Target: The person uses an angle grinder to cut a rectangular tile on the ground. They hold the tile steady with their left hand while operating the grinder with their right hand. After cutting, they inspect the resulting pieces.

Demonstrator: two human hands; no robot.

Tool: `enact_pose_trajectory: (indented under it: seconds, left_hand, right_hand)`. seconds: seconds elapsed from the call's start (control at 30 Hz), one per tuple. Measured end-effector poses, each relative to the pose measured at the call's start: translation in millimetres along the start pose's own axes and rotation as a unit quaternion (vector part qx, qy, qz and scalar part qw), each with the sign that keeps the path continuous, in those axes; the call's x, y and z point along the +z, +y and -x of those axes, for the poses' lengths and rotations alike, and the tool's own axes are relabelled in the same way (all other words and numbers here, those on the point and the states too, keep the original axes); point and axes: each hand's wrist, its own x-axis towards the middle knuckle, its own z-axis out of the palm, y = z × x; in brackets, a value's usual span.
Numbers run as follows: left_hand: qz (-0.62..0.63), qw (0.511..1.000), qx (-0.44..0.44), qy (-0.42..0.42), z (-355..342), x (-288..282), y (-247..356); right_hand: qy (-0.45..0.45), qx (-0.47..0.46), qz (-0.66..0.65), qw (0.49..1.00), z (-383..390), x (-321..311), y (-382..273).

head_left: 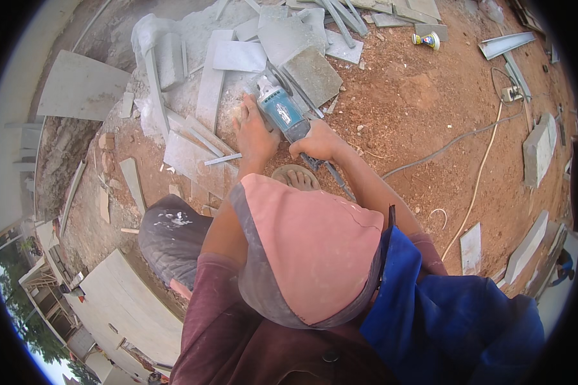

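Teal angle grinder [281,110], dark rear, head pointing forward-left.

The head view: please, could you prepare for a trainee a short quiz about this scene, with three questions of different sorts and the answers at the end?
1. Which of the person's hands grips the rear part of the power tool?
2. True or false: in the picture, the small cup lies on its side, to the right of the power tool.
3. Which colour is the main body of the power tool?
a) red
b) blue-green
c) yellow

Key:
1. The right hand.
2. True.
3. b
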Motion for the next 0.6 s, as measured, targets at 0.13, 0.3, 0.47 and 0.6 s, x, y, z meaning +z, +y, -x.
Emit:
enact_pose_trajectory:
  seconds: [0.13, 0.3, 0.47, 0.6]
  left_hand:
    - [-0.011, 1.000, -0.002, -0.008, -0.4, -0.2, 0.8]
    - [-0.024, 1.000, -0.002, -0.006, -0.9, -0.2, 1.0]
    - [-0.023, 1.000, 0.000, -0.010, -0.2, -1.7, 2.0]
    - [-0.029, 1.000, 0.004, -0.007, -0.2, -0.8, 0.0]
  right_hand:
    - [-0.005, 0.008, 0.005, 1.000, -2.6, 1.1, 5.7]
    - [-0.003, 0.017, 0.025, 1.000, -1.7, 0.6, 6.6]
    - [-0.013, 0.029, 0.014, 0.999, 2.4, -1.1, 3.3]
    - [-0.015, 0.026, 0.018, 0.999, 3.0, -1.4, 3.6]
